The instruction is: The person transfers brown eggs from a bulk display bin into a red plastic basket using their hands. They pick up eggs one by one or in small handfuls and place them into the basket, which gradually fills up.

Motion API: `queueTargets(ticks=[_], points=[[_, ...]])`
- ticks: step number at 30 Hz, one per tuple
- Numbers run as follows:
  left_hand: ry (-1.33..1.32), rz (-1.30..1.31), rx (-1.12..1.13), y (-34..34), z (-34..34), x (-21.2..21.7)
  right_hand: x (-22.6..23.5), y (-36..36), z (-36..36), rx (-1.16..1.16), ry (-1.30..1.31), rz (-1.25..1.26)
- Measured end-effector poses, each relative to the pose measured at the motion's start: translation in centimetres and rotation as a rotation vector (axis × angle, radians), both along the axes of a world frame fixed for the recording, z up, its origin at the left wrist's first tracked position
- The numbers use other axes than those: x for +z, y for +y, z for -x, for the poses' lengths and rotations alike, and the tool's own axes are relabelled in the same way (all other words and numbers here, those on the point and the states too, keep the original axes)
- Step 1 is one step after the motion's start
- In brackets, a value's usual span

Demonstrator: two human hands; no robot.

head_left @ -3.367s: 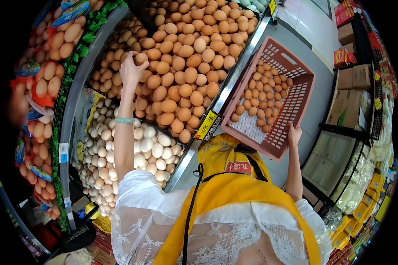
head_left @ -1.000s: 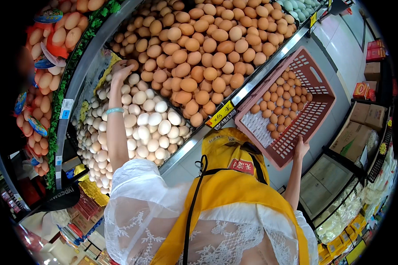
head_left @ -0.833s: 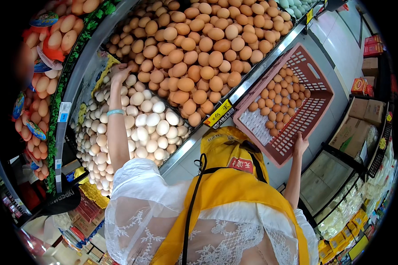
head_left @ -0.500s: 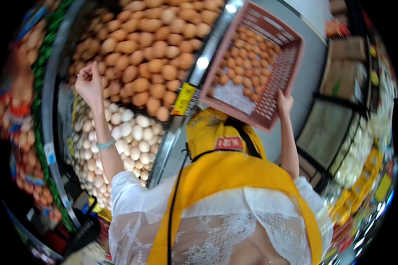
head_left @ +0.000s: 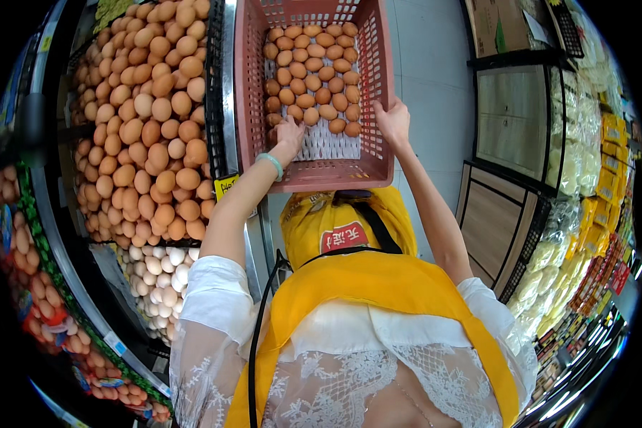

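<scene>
A reddish-brown plastic crate (head_left: pixel 321 176) with slotted walls stands in front of me, tilted slightly toward me. Brown eggs (head_left: pixel 314 64) lie in rows on its white, slatted-looking bottom, which shows bare at the near end. My left hand (head_left: pixel 287 135) reaches down inside, at the near left of the rows, its fingers curled beside the eggs; what they hold, if anything, is hidden. On the outer right side my right hand (head_left: pixel 392 123) grips the crate's rim, thumb toward the inside.
Left of the crate, past a metal edge with a yellow price tag (head_left: pixel 226 185), brown eggs (head_left: pixel 143 128) are heaped, with paler eggs (head_left: pixel 160 282) nearer me. Netted eggs (head_left: pixel 57 314) sit far left. A yellow bag (head_left: pixel 349 214) hangs before me. Shelving (head_left: pixel 513 114) with packaged goods stands right.
My left hand has moved from above the heaped brown eggs into the crate. The view has turned, so the crate now sits nearer the middle and upright. My right hand keeps its rim grip.
</scene>
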State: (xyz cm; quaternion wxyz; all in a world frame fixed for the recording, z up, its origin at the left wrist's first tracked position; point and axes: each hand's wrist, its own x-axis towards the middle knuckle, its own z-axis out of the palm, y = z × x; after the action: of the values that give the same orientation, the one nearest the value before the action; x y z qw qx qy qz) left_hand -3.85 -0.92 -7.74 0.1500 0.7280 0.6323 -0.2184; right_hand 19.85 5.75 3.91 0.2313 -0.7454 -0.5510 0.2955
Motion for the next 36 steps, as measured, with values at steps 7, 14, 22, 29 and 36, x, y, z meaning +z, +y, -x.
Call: queueTargets(ticks=[7, 14, 22, 29, 36], points=[[0.162, 0.059, -0.007, 0.9, -1.1, -4.6, 0.4, 0.1, 0.7, 0.089, 0.066, -0.02], [-0.474, 0.158, 0.234, 0.6, -0.5, 6.6, -0.5, 0.1, -0.1, 0.128, 0.14, -0.023], [-0.954, -0.625, 0.876, -10.9, 15.1, 28.1, -0.4, 0.3, -0.4, 0.132, 0.264, 0.035], [-0.43, -1.077, 1.348, -29.6, 38.2, 26.9, -4.1, 1.5, -2.3, 0.172, 0.186, -0.052], [-0.64, -1.073, 1.418, -28.8, 42.5, 24.9, -0.6, 0.7, -0.5, 0.128, 0.233, 0.004]])
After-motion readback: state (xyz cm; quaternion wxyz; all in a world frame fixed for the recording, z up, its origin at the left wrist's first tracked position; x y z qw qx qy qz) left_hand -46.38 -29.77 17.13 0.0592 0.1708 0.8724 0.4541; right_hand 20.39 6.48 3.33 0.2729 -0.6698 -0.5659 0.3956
